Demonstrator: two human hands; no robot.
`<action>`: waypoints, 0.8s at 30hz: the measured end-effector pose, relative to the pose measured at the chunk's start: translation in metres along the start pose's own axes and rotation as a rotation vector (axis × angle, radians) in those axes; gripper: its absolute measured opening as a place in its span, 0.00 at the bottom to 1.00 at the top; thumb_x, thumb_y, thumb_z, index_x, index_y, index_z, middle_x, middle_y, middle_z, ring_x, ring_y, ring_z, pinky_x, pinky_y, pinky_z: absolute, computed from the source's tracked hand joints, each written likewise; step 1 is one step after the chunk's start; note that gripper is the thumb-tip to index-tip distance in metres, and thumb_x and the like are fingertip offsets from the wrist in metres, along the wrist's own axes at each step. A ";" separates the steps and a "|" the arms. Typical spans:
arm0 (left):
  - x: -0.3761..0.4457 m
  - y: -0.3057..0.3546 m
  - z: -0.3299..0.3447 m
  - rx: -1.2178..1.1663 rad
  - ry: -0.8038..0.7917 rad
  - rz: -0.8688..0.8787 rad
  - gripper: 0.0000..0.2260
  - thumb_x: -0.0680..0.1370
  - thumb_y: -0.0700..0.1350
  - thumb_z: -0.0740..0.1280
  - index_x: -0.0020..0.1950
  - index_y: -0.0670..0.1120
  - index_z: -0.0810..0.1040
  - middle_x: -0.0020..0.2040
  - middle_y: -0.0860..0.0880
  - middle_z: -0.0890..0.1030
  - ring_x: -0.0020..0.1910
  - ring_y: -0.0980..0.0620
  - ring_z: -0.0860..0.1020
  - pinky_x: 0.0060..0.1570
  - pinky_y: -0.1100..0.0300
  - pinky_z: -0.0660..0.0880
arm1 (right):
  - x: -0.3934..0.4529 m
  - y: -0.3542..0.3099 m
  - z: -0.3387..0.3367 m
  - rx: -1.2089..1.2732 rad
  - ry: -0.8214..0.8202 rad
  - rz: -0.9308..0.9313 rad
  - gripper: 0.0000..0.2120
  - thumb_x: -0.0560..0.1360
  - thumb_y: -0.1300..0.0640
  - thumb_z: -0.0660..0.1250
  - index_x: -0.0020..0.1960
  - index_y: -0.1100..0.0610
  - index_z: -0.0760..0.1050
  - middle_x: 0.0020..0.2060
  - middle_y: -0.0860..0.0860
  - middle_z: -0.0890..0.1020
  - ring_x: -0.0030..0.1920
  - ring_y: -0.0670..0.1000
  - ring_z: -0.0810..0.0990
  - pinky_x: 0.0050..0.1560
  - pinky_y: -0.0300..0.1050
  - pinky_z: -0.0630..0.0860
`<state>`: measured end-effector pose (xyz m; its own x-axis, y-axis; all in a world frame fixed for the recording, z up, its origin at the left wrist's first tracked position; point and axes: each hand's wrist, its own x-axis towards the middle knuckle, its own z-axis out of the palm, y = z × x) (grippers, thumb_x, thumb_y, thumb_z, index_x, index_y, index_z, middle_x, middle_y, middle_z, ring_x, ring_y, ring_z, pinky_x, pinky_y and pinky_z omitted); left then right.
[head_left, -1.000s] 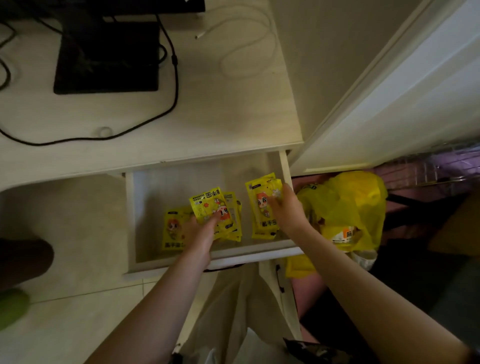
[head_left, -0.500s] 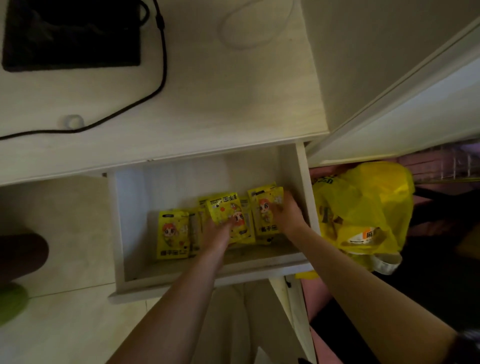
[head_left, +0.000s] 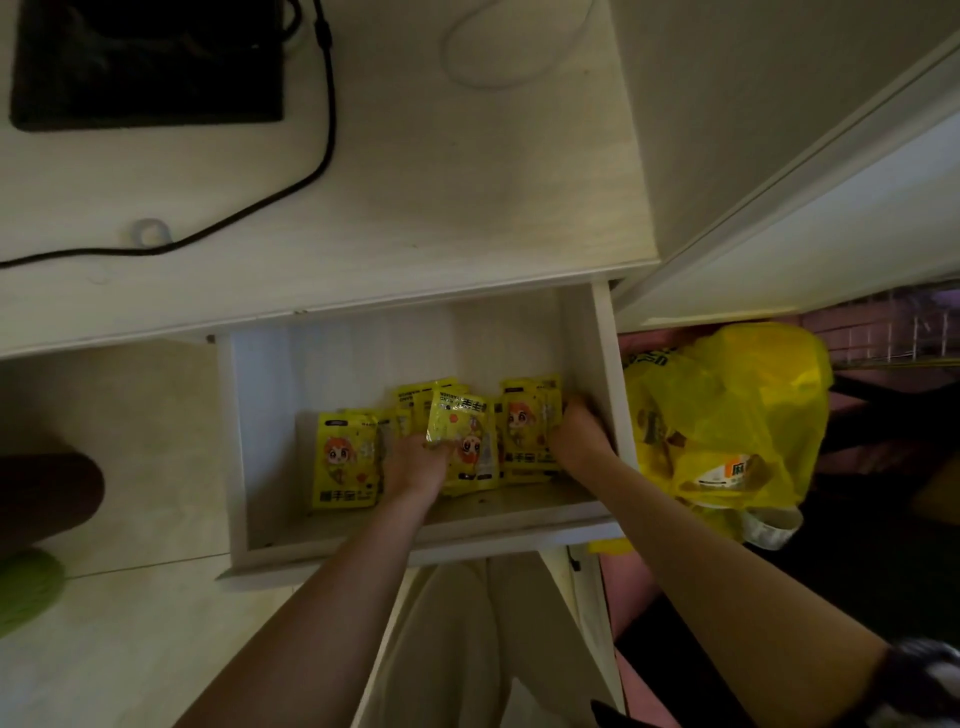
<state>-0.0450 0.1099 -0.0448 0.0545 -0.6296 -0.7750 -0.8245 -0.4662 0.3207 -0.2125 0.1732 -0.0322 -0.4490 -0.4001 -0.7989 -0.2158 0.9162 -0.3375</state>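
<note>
An open white drawer (head_left: 605, 364) below the desk holds several yellow snack packets with a cartoon face. My left hand (head_left: 415, 465) grips the middle packet (head_left: 462, 439), which stands tilted above others. My right hand (head_left: 579, 434) holds the right stack of packets (head_left: 527, 431) against the drawer's right wall. One more packet (head_left: 344, 460) lies flat at the left, apart from both hands.
A pale desk top (head_left: 467, 182) carries a black pad (head_left: 148, 62), a black cable (head_left: 327, 104) and a small ring (head_left: 150, 232). A yellow plastic bag (head_left: 727, 415) sits right of the drawer. A white door (head_left: 831, 208) stands at the right. A green shoe (head_left: 28, 587) is on the floor at the left.
Both hands have sunk lower into the drawer with their packets; the packets now rest near the drawer floor. The view has shifted closer to the drawer.
</note>
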 end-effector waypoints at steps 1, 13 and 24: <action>0.000 -0.001 -0.003 0.020 -0.002 0.013 0.15 0.78 0.48 0.67 0.57 0.39 0.80 0.61 0.39 0.78 0.58 0.40 0.78 0.54 0.55 0.73 | -0.002 0.000 -0.001 -0.029 -0.006 0.001 0.20 0.77 0.64 0.60 0.68 0.65 0.63 0.62 0.63 0.73 0.62 0.62 0.74 0.59 0.50 0.71; -0.041 -0.012 -0.065 -0.018 0.153 0.165 0.08 0.76 0.42 0.67 0.53 0.42 0.82 0.53 0.43 0.83 0.53 0.44 0.80 0.51 0.58 0.75 | -0.051 -0.009 -0.021 -0.213 -0.029 -0.162 0.15 0.77 0.59 0.62 0.63 0.61 0.67 0.55 0.59 0.78 0.43 0.54 0.75 0.40 0.44 0.72; -0.125 -0.066 -0.104 0.026 0.396 0.318 0.12 0.78 0.44 0.64 0.61 0.45 0.76 0.51 0.43 0.83 0.51 0.41 0.80 0.46 0.51 0.75 | -0.125 -0.048 -0.009 -0.570 -0.036 -0.632 0.16 0.79 0.57 0.57 0.65 0.61 0.67 0.55 0.59 0.77 0.53 0.59 0.78 0.50 0.49 0.77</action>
<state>0.0606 0.1550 0.0877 0.0039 -0.9274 -0.3741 -0.8484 -0.2011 0.4897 -0.1538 0.1786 0.0881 -0.0712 -0.8229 -0.5636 -0.8244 0.3667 -0.4312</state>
